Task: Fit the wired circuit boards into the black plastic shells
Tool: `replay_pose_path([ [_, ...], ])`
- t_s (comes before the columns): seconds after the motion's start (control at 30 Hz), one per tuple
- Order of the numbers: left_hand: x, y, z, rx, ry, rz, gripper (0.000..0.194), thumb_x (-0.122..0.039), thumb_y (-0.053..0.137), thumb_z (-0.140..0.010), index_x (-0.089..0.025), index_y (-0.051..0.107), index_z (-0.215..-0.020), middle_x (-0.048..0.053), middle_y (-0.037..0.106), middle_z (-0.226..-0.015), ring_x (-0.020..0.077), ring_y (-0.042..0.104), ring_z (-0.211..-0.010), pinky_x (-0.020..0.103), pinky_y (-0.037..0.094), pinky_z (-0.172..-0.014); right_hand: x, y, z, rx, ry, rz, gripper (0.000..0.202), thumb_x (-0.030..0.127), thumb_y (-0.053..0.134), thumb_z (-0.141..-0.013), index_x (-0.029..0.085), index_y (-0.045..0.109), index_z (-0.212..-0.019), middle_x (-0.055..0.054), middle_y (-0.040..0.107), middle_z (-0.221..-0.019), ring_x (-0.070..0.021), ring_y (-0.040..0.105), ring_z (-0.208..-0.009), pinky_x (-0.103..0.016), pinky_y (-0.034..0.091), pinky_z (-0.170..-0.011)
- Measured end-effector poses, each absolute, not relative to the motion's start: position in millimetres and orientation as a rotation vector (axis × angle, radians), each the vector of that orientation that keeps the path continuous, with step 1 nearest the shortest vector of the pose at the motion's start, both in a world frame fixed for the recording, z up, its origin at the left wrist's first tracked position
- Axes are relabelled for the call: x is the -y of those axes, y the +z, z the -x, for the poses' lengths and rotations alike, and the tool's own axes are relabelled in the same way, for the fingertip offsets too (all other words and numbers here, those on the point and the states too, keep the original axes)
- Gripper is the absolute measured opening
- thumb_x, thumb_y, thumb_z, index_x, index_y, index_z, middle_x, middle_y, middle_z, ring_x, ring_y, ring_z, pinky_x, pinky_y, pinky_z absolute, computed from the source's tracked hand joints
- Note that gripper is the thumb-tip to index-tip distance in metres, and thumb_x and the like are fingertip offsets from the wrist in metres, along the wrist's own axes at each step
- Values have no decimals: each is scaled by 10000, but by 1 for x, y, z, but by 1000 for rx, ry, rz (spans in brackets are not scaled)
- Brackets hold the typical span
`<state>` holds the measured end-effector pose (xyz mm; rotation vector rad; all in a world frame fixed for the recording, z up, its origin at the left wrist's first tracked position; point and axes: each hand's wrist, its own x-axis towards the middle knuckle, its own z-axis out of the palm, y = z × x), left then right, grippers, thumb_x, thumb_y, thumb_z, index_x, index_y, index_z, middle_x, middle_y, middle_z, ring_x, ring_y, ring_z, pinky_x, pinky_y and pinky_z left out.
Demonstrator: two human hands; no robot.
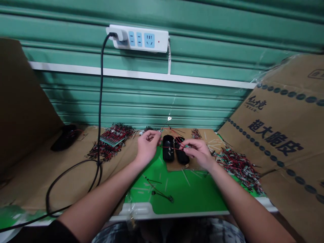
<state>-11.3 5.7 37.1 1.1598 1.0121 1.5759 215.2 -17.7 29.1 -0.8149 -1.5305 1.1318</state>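
Lying near the white front edge [138,208] of the green tabletop [197,197] is a small black part with wires [162,194]. A heap of red-and-black wired pieces [239,167] spreads along the right edge. Midway back, two glossy black oval shells [168,155] lie side by side on brown cardboard [174,166]. Over the right shell, the right hand [199,153] pinches thin red wires [177,148]; left of the shells, the left hand [148,146] has thumb and finger clamped on a thin dark wire [165,124]. A white power strip [139,38] hangs on the green wall [202,108] behind.

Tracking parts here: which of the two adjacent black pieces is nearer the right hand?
The right piece, partly hidden by the right hand; neither hand covers the left piece.
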Motion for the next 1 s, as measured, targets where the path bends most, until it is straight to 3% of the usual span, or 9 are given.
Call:
replay_pose_path([
  [0.37, -9, 38, 14, -1002, 1560, -1067, 240, -366, 803, -693, -156, 711, -762, 47, 720, -657, 133, 602, -549, 251, 470, -557, 15, 30, -220, 1490, 1154, 820, 170, 321, 774, -788, 193, 824, -890, -37, 739, -760, -98, 436, -480, -224, 289, -447],
  [0.57, -12, 37, 15, -1003, 1556, -996, 266, -389, 826, -700, -155, 731, -782, 34, 697, -661, 117, 580, -549, 234, 441, -532, 14, 48, -239, 1917, 1278, 722, 146, 283, 734, -796, 166, 820, -812, -66, 769, -765, -201, 688, -709, -276, 513, -658],
  [0.67, -13, 35, 14, -1013, 1538, -980, 273, -397, 834, -701, -159, 733, -788, 32, 693, -676, 114, 573, -547, 231, 425, -515, 15, 60, -250, 2153, 1440, 793, 161, 286, 739, -827, 164, 832, -876, -77, 791, -812, -208, 720, -723, -268, 531, -649],
  [0.87, -10, 32, 12, -993, 1490, -1002, 303, -429, 846, -708, -160, 726, -776, 35, 688, -694, 107, 552, -539, 233, 394, -496, 18, 68, -266, 2484, 1732, 996, 231, 290, 712, -875, 148, 852, -990, -27, 703, -619, -132, 597, -457, -195, 396, -422],
  [1.0, -4, 32, 7, -962, 1457, -1019, 299, -430, 835, -731, -156, 728, -788, 37, 694, -709, 102, 544, -538, 234, 397, -499, 18, 65, -258, 2360, 1418, 1052, 257, 351, 747, -890, 162, 848, -1031, 25, 579, -546, -88, 434, -445, -189, 285, -414],
])
